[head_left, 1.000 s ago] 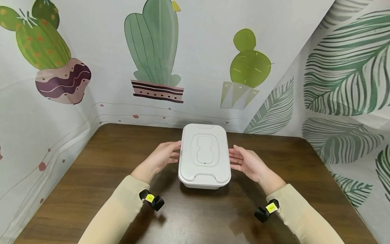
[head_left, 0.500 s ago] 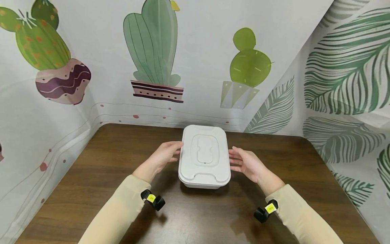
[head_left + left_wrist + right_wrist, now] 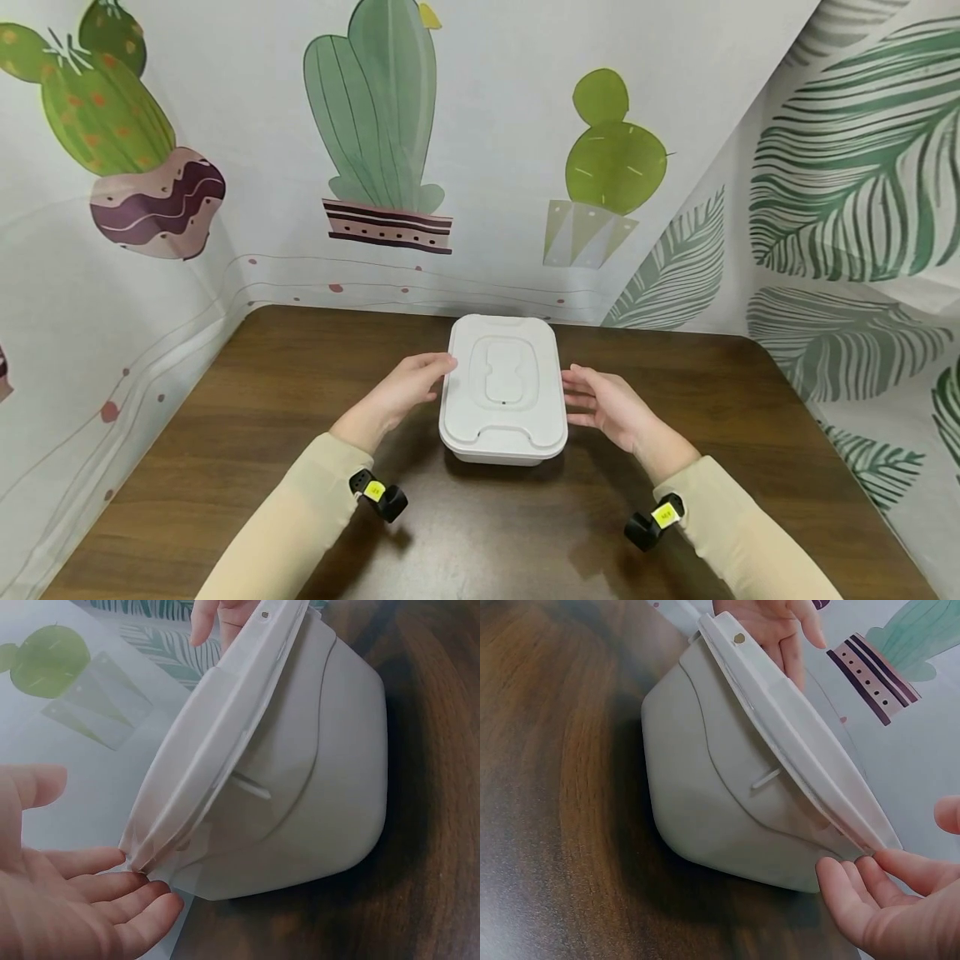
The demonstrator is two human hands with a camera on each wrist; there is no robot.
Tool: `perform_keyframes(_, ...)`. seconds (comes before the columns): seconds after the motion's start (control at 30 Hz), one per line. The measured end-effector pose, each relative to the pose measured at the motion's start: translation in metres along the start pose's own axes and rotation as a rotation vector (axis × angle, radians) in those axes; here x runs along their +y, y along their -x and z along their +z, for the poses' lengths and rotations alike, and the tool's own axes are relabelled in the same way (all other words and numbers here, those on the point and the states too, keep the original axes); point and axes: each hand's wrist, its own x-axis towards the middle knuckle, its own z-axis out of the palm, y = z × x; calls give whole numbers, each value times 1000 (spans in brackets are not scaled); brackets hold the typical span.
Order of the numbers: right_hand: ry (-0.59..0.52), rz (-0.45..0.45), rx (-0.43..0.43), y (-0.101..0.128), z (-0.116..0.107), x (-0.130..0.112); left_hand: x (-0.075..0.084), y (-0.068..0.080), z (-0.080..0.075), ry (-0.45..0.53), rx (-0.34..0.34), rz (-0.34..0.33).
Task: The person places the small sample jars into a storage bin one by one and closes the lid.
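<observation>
Flanking the white lidded box (image 3: 503,389), we are resting spread left hand (image 3: 401,390) and right hand (image 3: 603,402) fingertips under its lid rim; judging it light, rigid, smooth plastic.

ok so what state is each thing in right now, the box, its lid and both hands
box: upright on the table, level
lid: on the box, closed; small centre flap down
left hand: fingers straight, fingertips at the lid's left edge
right hand: fingers straight, fingertips at the lid's right edge
</observation>
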Motion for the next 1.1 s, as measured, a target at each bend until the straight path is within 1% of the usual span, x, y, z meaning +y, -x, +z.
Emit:
perform_keyframes(0.43,2,2,14,-2,1,2,-2,0,-1,-8,-2,1)
perform_keyframes(0.6,5,4,16,-1,1,4,-5,0,-1,14,-9,-4)
perform_keyframes(0.8,16,1,18,0,1,4,-7,3,-2,24,-16,-20)
perform_keyframes(1.1,33,0,15,1,0,5,-8,9,-2,17,-2,-29)
